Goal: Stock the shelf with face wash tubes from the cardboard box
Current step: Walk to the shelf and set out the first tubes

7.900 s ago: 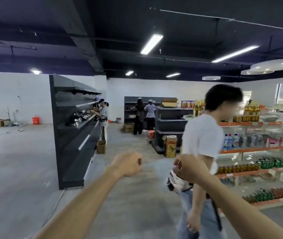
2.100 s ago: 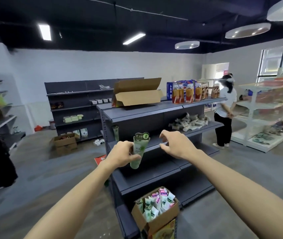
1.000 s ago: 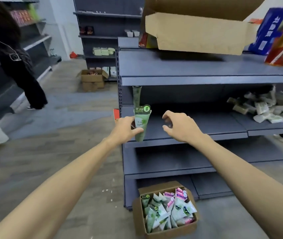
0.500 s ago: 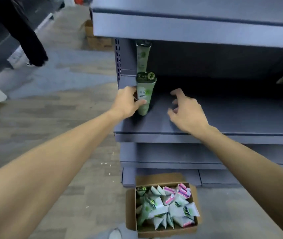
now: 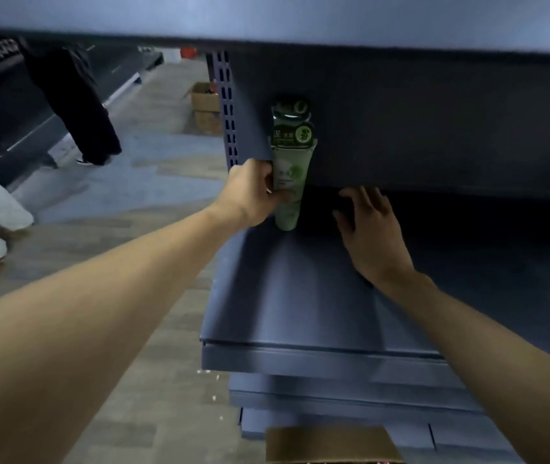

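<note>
Your left hand [image 5: 253, 195] grips the green tube [image 5: 288, 182], upright, at 12 o'clock on the shelf [image 5: 300, 296]. Your right hand [image 5: 372, 236] hovers spread and empty at its 3 o'clock, near it.

A dark blue metal shelf [image 5: 300, 296] carries two green face wash tubes at its far left: one tube [image 5: 288, 182] stands cap-down, a second tube [image 5: 289, 113] upright just behind it.
</note>
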Tool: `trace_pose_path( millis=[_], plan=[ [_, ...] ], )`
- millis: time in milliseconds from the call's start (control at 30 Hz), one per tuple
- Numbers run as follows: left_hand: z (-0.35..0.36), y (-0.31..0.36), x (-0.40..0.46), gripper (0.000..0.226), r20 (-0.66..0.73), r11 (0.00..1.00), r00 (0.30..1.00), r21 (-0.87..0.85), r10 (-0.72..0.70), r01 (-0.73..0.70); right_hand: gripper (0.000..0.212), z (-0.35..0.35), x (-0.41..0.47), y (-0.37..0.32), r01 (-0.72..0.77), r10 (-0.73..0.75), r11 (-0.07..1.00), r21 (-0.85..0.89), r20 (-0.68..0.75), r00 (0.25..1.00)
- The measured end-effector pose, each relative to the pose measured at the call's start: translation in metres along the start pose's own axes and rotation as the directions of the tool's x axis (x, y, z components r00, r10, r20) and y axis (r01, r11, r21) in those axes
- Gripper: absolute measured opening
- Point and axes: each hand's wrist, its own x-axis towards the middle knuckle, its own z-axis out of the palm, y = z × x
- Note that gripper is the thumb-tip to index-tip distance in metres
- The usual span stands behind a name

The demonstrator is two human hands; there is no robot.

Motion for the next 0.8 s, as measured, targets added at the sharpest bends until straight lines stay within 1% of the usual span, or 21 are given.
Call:
trace_pose_path(
  millis=[67, 133, 200, 333, 433, 600, 800],
  plan=[
    [0.001, -0.001, 0.006, 0.023, -0.007, 1.0, 1.0, 0.005, 0.002, -0.002, 0.03, 0.003, 0.001, 0.001, 0.052, -0.053, 0.998, -0.044, -0.005, 0.999],
    [0.002, -0.002, 0.012, 0.024, -0.016, 1.0, 1.0, 0.006, 0.006, -0.006, 0.031, 0.006, -0.001, 0.003, 0.062, -0.062, 0.996, -0.067, 0.005, 0.998],
    [0.002, -0.003, 0.016, 0.027, -0.015, 1.0, 1.0, 0.01, 0.014, -0.013, 0.033, 0.01, -0.007, 0.005, 0.052, -0.052, 0.995, -0.086, 0.009, 0.999],
    [0.001, -0.003, 0.024, 0.032, 0.006, 1.0, 1.0, 0.01, 0.02, -0.02, 0.03, 0.014, -0.013, 0.007, 0.036, -0.041, 0.994, -0.099, -0.055, 0.998],
    [0.001, -0.001, 0.03, 0.033, 0.008, 1.0, 1.0, -0.009, 0.016, -0.016, 0.029, 0.015, -0.013, 0.008, 0.046, -0.05, 0.993, -0.109, -0.038, 0.998],
    [-0.001, 0.001, 0.037, 0.029, 0.04, 0.999, 0.999, -0.032, 0.001, 0.0, 0.031, 0.014, -0.01, 0.008, 0.019, -0.021, 0.994, -0.111, -0.016, 1.0],
    [-0.003, 0.001, 0.04, 0.032, 0.062, 0.999, 0.998, -0.048, -0.003, 0.006, 0.032, 0.014, -0.01, 0.008, 0.008, -0.009, 0.995, -0.102, -0.013, 1.0]
  ],
)
